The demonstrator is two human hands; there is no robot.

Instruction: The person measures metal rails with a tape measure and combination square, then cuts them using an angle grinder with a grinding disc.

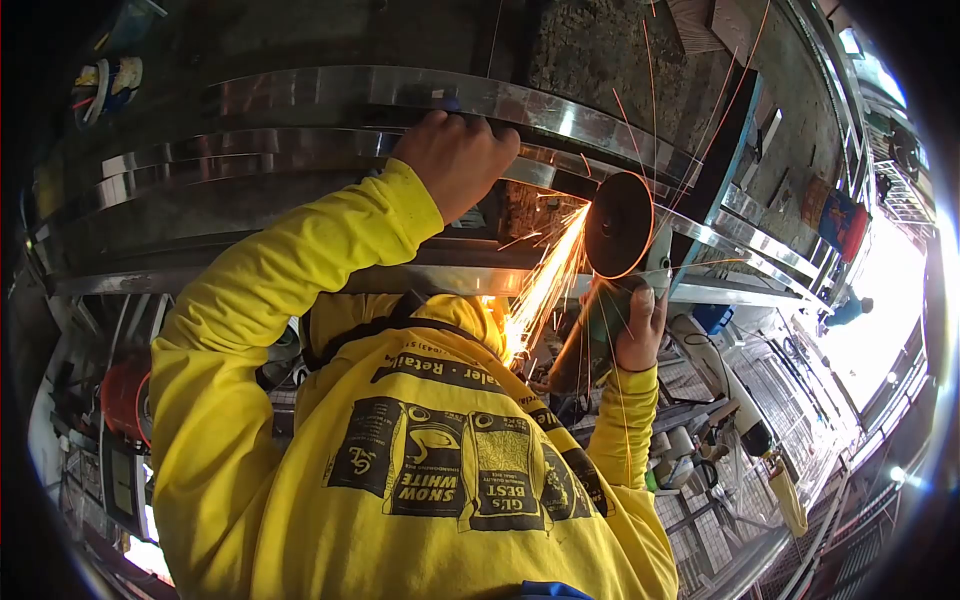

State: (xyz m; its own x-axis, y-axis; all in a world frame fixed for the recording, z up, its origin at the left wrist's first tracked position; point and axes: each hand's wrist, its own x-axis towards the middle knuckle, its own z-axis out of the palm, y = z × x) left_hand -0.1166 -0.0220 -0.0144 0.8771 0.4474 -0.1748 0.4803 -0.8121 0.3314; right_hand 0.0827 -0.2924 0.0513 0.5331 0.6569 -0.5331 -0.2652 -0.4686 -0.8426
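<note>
My right hand (641, 328) is wrapped round an angle grinder (590, 340). The grinder's round disc (618, 225) stands at the edge of a shiny metal bar (555, 172), and bright sparks (556, 265) stream from there down toward my yellow shirt (440, 470). My left hand (458, 160) lies over the metal bars left of the disc, its fingers curled round the far long bar (330, 90). The underside of that grip is hidden. Where exactly the disc meets the metal is partly covered by the disc itself.
Several long metal bars run across in front of me, over a dark beam (725, 160). A bucket (105, 88) stands far left, and a red tub (125, 400) nearer. A red and blue object (842, 225) lies at right. Tools and containers (680, 460) crowd my right side.
</note>
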